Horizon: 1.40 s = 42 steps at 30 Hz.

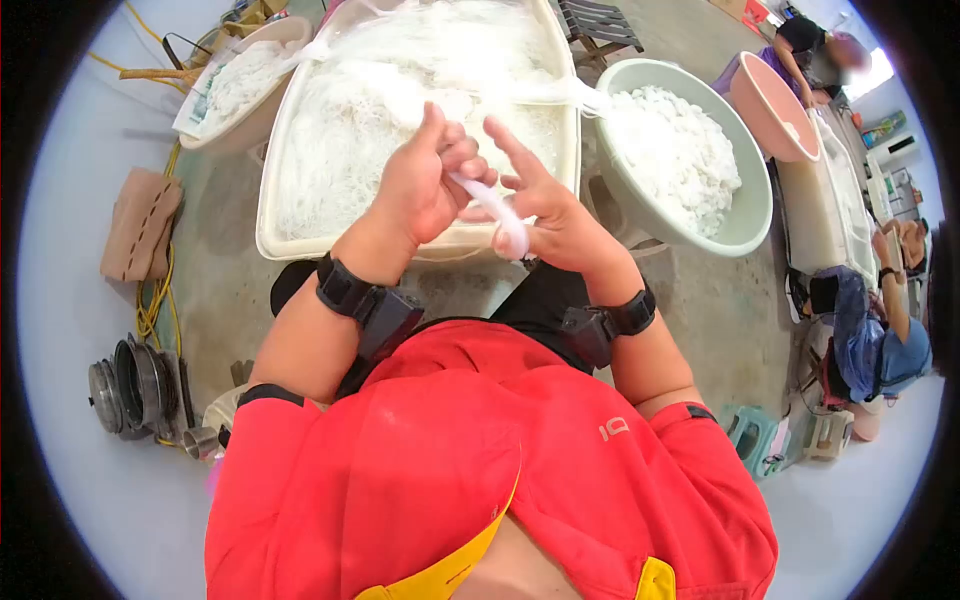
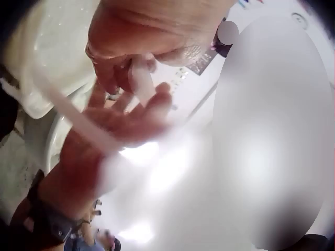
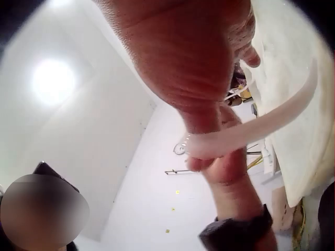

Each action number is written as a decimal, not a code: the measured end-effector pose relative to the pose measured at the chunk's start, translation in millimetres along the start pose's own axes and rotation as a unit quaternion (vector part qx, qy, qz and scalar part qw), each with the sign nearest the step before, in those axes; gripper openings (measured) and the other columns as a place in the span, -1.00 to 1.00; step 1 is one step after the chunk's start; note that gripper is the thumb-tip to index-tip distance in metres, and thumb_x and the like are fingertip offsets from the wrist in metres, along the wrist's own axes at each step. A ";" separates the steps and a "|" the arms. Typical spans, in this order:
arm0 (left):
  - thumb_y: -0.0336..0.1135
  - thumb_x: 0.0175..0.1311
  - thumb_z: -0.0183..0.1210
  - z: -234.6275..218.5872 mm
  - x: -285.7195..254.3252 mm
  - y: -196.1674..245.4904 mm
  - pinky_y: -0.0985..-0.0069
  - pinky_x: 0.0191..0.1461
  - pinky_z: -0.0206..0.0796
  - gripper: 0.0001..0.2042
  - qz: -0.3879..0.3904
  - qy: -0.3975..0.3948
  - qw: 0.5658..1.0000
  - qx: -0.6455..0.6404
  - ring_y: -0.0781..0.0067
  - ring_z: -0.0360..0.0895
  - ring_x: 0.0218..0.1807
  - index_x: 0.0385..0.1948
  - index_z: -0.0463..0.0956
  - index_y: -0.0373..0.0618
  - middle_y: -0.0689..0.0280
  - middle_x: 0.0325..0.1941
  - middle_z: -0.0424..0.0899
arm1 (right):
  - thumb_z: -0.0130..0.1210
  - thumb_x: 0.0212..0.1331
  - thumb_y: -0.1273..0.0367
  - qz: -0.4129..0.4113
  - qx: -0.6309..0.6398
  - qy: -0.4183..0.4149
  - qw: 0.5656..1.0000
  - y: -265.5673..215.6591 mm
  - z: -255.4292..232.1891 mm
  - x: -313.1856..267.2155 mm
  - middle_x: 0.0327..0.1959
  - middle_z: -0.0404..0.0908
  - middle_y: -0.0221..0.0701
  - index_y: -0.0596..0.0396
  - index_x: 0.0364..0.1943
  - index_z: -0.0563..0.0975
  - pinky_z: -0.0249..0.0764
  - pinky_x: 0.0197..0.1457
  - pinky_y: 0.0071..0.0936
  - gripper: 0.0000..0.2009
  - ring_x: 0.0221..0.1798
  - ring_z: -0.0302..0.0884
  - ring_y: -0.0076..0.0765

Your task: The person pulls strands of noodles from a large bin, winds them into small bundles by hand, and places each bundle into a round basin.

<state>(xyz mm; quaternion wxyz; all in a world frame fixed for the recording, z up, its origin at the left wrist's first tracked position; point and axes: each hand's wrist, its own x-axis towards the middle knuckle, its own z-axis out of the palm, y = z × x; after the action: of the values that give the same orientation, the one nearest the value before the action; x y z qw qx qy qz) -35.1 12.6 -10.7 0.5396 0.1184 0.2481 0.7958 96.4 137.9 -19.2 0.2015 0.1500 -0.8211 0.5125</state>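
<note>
Over the near edge of a big cream tub (image 1: 268, 215), my two hands work with a soft, glossy white strand (image 1: 505, 220). My left hand (image 1: 425, 185) grips one end in its curled fingers. From there the strand slants down to my right hand (image 1: 560, 222) and lies over its thumb. The right hand's fingers are spread, with the index finger straight. Seen from the right wrist, the strand (image 3: 251, 130) passes across the thumb and trails to one side. In the left wrist view a blurred length of it (image 2: 78, 123) hangs before the right hand.
Fine white threads (image 1: 340, 150) fill the tub. A pale green basin (image 1: 750, 215) of white clumps stands right, and another filled basin (image 1: 215, 140) left. Farther right are a pink basin (image 1: 775, 110) and other people seated at work. A folding stool (image 1: 600, 30) stands behind.
</note>
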 end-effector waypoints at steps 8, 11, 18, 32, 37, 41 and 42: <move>-0.06 0.34 -0.17 -7.8 -16.1 -44.4 0.34 -0.05 0.30 -0.57 0.121 -0.010 0.845 0.520 0.24 0.46 -0.11 -0.05 0.26 -0.34 0.11 -0.22 0.47 | 0.19 -0.08 0.34 0.136 -0.240 0.269 0.923 -12.5 -8.6 19.7 -0.19 0.59 -0.20 0.14 -0.37 0.62 0.43 -0.01 -0.42 -0.80 -0.09 0.50 -0.04; -0.11 0.29 -0.07 -12.0 -14.5 -62.0 0.43 -0.08 0.32 -0.60 0.105 0.000 0.771 0.628 0.33 0.47 -0.11 -0.10 0.29 -0.34 0.12 -0.28 0.47 | 0.18 -0.05 0.28 0.087 -0.319 0.222 0.917 -4.8 -6.2 15.7 -0.23 0.60 -0.20 0.11 -0.40 0.62 0.45 -0.10 -0.38 -0.80 -0.16 0.54 -0.04; -0.18 0.36 -0.20 -2.9 -13.9 -58.4 0.69 -0.53 0.03 -0.77 -0.017 -0.035 0.931 0.364 0.66 0.15 -0.56 -0.45 0.27 -0.08 0.43 -0.56 0.24 | -0.14 0.18 0.42 0.238 0.343 0.346 0.840 -10.4 17.3 23.4 -0.34 0.60 -0.32 0.33 -0.19 0.52 0.42 -0.27 -0.57 -0.73 -0.35 0.50 -0.48; -0.17 0.30 -0.04 -3.7 -8.1 -35.1 0.46 -0.25 0.22 -0.76 0.225 0.036 0.885 0.407 0.43 0.36 -0.29 -0.28 0.37 -0.18 0.30 -0.35 0.41 | 0.14 0.04 0.32 0.178 0.156 0.161 0.958 0.3 5.1 14.7 -0.29 0.49 -0.35 0.21 -0.45 0.55 0.34 -0.25 -0.55 -0.80 -0.30 0.39 -0.50; -0.14 0.27 0.04 15.0 -32.3 -39.6 0.59 -0.13 0.15 -0.57 0.055 -0.059 0.939 0.334 0.66 0.21 -0.20 0.04 0.21 -0.22 0.43 -0.16 0.29 | 0.03 0.16 0.32 0.234 0.352 0.292 0.858 -1.7 -12.5 13.9 -0.57 0.37 -0.61 0.06 -0.35 0.47 0.11 -0.49 -0.73 -0.88 -0.54 0.19 -0.74; -0.18 0.26 -0.04 15.0 -37.7 -45.8 0.62 -0.16 0.14 -0.62 -0.029 -0.089 0.937 0.336 0.63 0.23 -0.27 0.02 0.24 -0.22 0.41 -0.25 0.33 | -0.11 0.29 0.30 0.174 0.398 0.367 0.822 4.7 -17.5 16.3 -0.42 0.43 -0.52 0.01 -0.20 0.38 0.22 -0.46 -0.71 -0.87 -0.50 0.26 -0.65; -0.19 0.25 -0.06 11.8 -34.3 -47.1 0.60 -0.18 0.14 -0.66 -0.036 -0.086 0.937 0.337 0.62 0.24 -0.30 -0.04 0.29 -0.21 0.41 -0.31 0.34 | -0.12 0.29 0.29 0.193 0.420 0.399 0.792 -9.5 -8.4 23.3 -0.45 0.41 -0.51 -0.03 -0.22 0.37 0.17 -0.49 -0.72 -0.88 -0.52 0.22 -0.65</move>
<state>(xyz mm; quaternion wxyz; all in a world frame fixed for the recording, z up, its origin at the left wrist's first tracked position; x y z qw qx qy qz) 21.4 -1.8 -22.6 0.5160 0.3523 0.4580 0.6323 81.8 140.4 2.8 0.3249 -0.1598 -0.3834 0.8497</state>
